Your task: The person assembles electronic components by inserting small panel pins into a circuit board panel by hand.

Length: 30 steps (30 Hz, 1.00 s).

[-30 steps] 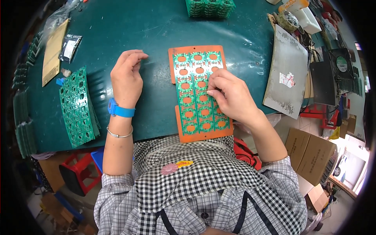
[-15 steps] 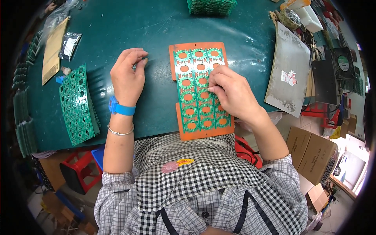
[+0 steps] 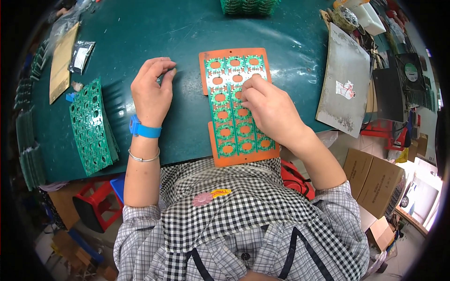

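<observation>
A green circuit board panel with rows of oval cutouts lies on an orange carrier plate at the table edge before me. Over the middle of this panel is my right hand, its thumb and index finger pinched together. Whatever sits between those fingertips is too small or hidden to make out. My left hand hovers to the left of the plate, apart from it. Its fingers are loosely bent, with a gap to the thumb and nothing visible between them. A blue wrist strap circles my left wrist.
Bent green panels stand at the left, below a tan board and a silver packet. More panels are stacked at the far edge. A grey sheet leans at the right. Cardboard boxes stand beyond.
My right hand has shifted slightly left over the panel, still pinching. The view has moved a little; the left hand keeps its pose, and the panel stays on the plate.
</observation>
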### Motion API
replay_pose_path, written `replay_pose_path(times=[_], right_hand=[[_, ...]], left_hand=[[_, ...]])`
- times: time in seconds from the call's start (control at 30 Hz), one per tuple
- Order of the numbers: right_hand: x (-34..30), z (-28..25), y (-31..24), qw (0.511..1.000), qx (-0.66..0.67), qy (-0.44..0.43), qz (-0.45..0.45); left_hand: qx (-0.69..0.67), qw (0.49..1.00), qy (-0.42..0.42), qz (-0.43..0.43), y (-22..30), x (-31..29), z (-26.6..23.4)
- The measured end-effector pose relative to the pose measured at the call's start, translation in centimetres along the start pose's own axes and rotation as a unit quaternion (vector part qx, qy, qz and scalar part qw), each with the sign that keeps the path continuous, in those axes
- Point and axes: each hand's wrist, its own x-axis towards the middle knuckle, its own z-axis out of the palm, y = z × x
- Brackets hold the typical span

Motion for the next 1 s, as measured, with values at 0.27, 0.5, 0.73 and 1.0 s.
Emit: replay_pose_path(times=[0.27, 0.5, 0.73, 1.0], right_hand=[[0.0, 0.0, -0.5, 0.999, -0.034, 0.038, -0.009], [0.7, -1.4, -0.8, 0.997, -0.042, -0.055, -0.040], [2.0, -9.9, -8.8, 0.639, 0.757, 0.004, -0.136], [-11.5, -14.8, -3.7, 0.559, 0.799, -0.019, -0.219]], left_hand=[[-0.003, 1.000, 0.005, 0.008, -0.1, 0.1, 0.3], [0.060, 0.997, 0.016, 0.038, 1.5, 0.5, -2.1], [0.194, 0.973, -0.087, 0.088, 2.4, 6.9, -9.6], [0.403, 0.907, -0.051, -0.111, -16.0, 15.6, -18.2]])
